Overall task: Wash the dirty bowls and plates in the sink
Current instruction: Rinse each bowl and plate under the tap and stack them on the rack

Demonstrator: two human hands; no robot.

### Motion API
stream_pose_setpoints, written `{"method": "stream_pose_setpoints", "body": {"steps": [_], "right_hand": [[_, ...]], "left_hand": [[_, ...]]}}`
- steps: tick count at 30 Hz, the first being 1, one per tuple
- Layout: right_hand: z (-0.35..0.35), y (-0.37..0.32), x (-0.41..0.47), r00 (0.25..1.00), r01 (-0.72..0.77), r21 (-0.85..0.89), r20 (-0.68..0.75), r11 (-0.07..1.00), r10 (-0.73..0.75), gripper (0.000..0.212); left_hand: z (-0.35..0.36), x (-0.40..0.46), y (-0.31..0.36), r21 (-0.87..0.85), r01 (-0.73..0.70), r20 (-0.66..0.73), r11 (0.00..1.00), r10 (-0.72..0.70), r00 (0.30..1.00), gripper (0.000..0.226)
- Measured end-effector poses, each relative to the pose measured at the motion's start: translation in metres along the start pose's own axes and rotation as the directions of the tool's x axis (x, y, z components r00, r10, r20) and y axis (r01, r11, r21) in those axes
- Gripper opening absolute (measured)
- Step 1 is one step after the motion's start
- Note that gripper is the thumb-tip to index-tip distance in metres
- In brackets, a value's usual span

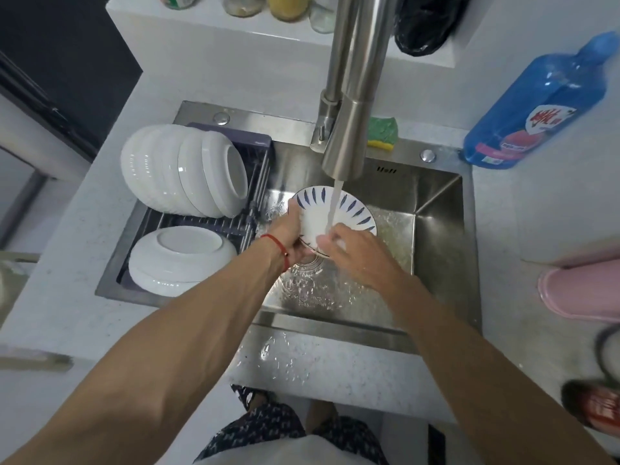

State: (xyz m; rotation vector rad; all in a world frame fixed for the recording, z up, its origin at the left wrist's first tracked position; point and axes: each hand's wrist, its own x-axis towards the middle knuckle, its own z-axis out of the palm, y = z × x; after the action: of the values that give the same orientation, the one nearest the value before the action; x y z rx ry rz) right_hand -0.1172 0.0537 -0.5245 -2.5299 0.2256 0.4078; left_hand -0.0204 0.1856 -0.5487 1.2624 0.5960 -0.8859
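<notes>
**Washing a bowl at a grey kitchen sink**

Grey counter (67, 297) goes all around a shiny metal sink (436, 229). Over the middle of the sink is a white bowl with blue leaf marks (349, 209), tipped up on its side. Water (333, 209) runs down from the big silver tap (352, 105) right into it.

The left hand (295, 236) holds the bowl's left edge, with its fingers curled around the rim. A red string (278, 246) is on that wrist. The right hand (359, 253) rests on the near part of the bowl under the water, fingers bent onto it.

On the left, a dark rack (255, 182) sits in the sink. White bowls (181, 169) lean in a row in it, and more white bowls (181, 260) lie upside down nearer.

Behind the tap is a green and yellow sponge (382, 132). A blue soap bottle (536, 102) stands on the right.
</notes>
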Motion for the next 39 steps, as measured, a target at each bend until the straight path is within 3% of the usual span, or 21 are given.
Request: {"method": "stream_pose_setpoints", "body": {"steps": [2,4,6,8,9,10,12,13,14,17,19,20,22,25,29,31,34,37,39], "right_hand": [[-0.003,0.013,0.018,0.988,-0.146,-0.113,0.03,0.983,0.15,0.063],[0.003,0.01,0.037,0.986,-0.147,-0.269,0.038,0.952,0.163,0.069],[0.01,0.001,0.039,0.992,0.067,-0.254,0.124,0.965,-0.036,0.063],[0.009,-0.005,0.018,0.942,0.297,-0.153,0.208,0.943,-0.263,0.056],[0.008,0.003,0.009,0.924,0.354,-0.194,0.226,0.915,-0.31,0.056],[0.007,0.015,0.008,0.933,0.344,-0.301,0.217,0.89,-0.287,0.058],[0.006,0.03,0.017,0.993,0.076,-0.49,0.119,0.868,-0.02,0.067],[0.009,0.027,0.026,0.994,-0.043,-0.511,0.069,0.858,0.09,0.07],[0.015,0.019,0.034,0.992,-0.071,-0.508,0.053,0.858,0.114,0.071],[0.033,-0.008,0.034,0.962,0.263,-0.399,0.173,0.878,-0.209,0.064],[0.026,0.0,0.012,0.89,0.449,-0.351,0.259,0.822,-0.375,0.065],[0.022,0.013,0.0,0.872,0.49,-0.411,0.24,0.769,-0.427,0.068],[0.014,0.044,-0.015,0.884,0.445,-0.578,0.163,0.684,-0.438,0.062],[0.012,0.065,-0.019,0.911,0.315,-0.658,0.008,0.683,-0.413,0.068],[0.016,0.041,-0.004,0.933,0.172,-0.634,-0.142,0.754,-0.331,0.072],[0.02,0.028,0.001,0.953,0.109,-0.628,-0.154,0.77,-0.261,0.075],[0.027,0.025,0.01,0.948,0.167,-0.552,-0.137,0.817,-0.286,0.083],[0.038,0.028,0.013,0.919,0.276,-0.33,-0.186,0.903,-0.349,0.08],[0.033,0.023,0.008,0.965,0.189,-0.007,-0.184,0.982,-0.187,0.061]], "left_hand": [[-0.001,-0.002,-0.008,-0.064,0.005,0.101,0.998,0.001,0.995,0.068],[0.004,-0.007,-0.013,-0.152,0.011,0.161,0.988,0.013,0.987,0.068],[0.009,-0.007,-0.016,-0.212,0.027,0.157,0.977,0.007,0.988,0.068],[0.008,-0.013,-0.012,-0.178,0.003,0.126,0.984,0.019,0.992,0.066],[0.004,-0.011,-0.014,-0.151,0.001,0.084,0.988,0.012,0.996,0.067],[0.0,-0.008,-0.017,-0.102,-0.028,0.021,0.994,0.03,0.999,0.07],[-0.003,-0.002,-0.028,-0.043,-0.069,-0.053,0.997,0.066,0.996,0.076],[-0.003,0.004,-0.035,-0.048,-0.08,-0.069,0.996,0.077,0.995,0.078],[-0.003,0.011,-0.042,-0.05,-0.082,-0.065,0.995,0.078,0.995,0.08],[-0.006,0.012,-0.044,-0.048,-0.074,0.01,0.996,0.075,0.997,0.086],[-0.013,0.017,-0.042,-0.091,-0.07,0.006,0.993,0.071,0.997,0.095],[-0.016,0.02,-0.042,-0.122,-0.058,-0.01,0.991,0.057,0.998,0.097],[-0.015,0.018,-0.04,-0.196,-0.055,-0.05,0.979,0.046,0.998,0.091],[-0.006,0.018,-0.044,-0.188,-0.058,-0.111,0.98,0.037,0.993,0.066],[-0.006,0.027,-0.04,-0.247,-0.02,-0.023,0.969,0.015,1.0,0.054],[-0.004,0.018,-0.033,-0.255,-0.029,0.038,0.966,0.04,0.999,0.033],[-0.007,0.02,-0.024,-0.258,-0.055,0.067,0.965,0.075,0.995,0.041],[-0.001,0.021,-0.018,-0.259,-0.126,0.155,0.958,0.17,0.973,0.054],[0.019,0.01,-0.014,-0.166,-0.186,0.138,0.968,0.209,0.968,0.05]]}}
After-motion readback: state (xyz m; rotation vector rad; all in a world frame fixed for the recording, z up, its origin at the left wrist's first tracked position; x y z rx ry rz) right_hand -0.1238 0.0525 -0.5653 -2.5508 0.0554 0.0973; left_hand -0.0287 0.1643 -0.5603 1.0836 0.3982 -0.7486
